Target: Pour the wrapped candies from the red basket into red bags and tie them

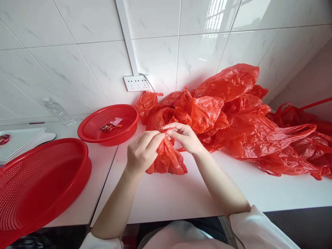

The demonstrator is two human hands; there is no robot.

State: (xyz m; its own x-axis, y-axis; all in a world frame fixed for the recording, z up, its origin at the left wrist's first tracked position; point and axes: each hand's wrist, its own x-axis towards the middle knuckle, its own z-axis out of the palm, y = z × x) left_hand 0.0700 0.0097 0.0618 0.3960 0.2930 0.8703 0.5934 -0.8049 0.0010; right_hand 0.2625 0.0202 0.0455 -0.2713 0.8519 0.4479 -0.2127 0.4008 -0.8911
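Note:
A small red plastic bag (169,160) rests on the white table, its gathered top between my two hands. My left hand (144,150) is closed on the left side of the bag's neck. From the right, my right hand (184,136) pinches the twisted plastic at the top, fingertips close to those of my left hand. What the bag contains cannot be made out. Right behind my hands lies a large heap of crumpled red plastic bags (249,131), which spreads far to the right.
A red mesh basket (132,126) with a few small wrapped packets stands at back left. A larger red basket (83,169) is at front left. Beyond them are a clear bottle (60,112) and a white tray (23,141). A power strip (136,83) is on the tiled wall.

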